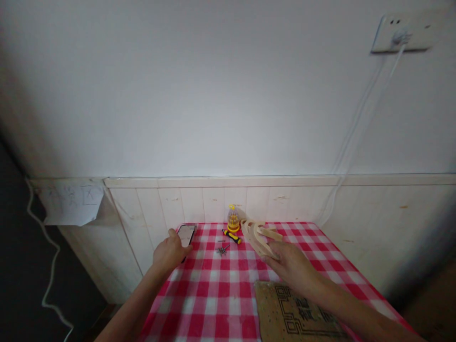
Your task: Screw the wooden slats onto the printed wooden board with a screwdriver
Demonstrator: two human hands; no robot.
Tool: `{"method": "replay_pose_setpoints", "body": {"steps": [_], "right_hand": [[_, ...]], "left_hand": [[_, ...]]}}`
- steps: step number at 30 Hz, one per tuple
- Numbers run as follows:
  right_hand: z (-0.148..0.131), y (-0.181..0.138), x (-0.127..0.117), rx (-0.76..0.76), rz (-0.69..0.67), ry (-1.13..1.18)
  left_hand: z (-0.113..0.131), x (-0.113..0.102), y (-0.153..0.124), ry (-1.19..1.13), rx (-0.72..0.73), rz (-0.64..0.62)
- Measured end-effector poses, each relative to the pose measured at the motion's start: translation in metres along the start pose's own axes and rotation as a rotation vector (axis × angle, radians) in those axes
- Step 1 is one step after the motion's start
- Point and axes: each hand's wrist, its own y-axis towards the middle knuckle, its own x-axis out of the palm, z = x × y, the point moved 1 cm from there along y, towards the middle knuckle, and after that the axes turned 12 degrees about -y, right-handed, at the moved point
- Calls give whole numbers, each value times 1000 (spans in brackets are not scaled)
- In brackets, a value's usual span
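Hands reach over the red-checked table [213, 304]. Seen from the head view, the left hand [172, 252] lies curled on the near end of a dark phone [186, 233], though I cannot tell whether it grips. The right hand [290, 264] clasps a pale wooden piece [257, 233] near the table's far edge, just beside a yellow screwdriver [232, 236] and loose screws [223, 249].

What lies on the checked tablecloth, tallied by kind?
Phone: 1, at the left hand
Screwdriver: 1
Bit holder: 1
Heap of screws: 1, too small to count singly
Wooden piece: 1, in the right hand
Patterned board: 1
Total: 6
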Motion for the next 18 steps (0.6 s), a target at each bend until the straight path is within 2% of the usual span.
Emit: {"method": "replay_pose_setpoints", "body": {"steps": [7,13,17,18], "right_hand": [[3,-8,-2,9,-15,5],[12,-6,2,17,-44,-58],[21,2,4,26,-73,-77],[23,4,3,19,-69,-60]], "left_hand": [[-3,11,24,12,-7,-7],[-9,16,27,32,7,1],[6,8,19,53,62,42],[15,7,17,42,128,65]]}}
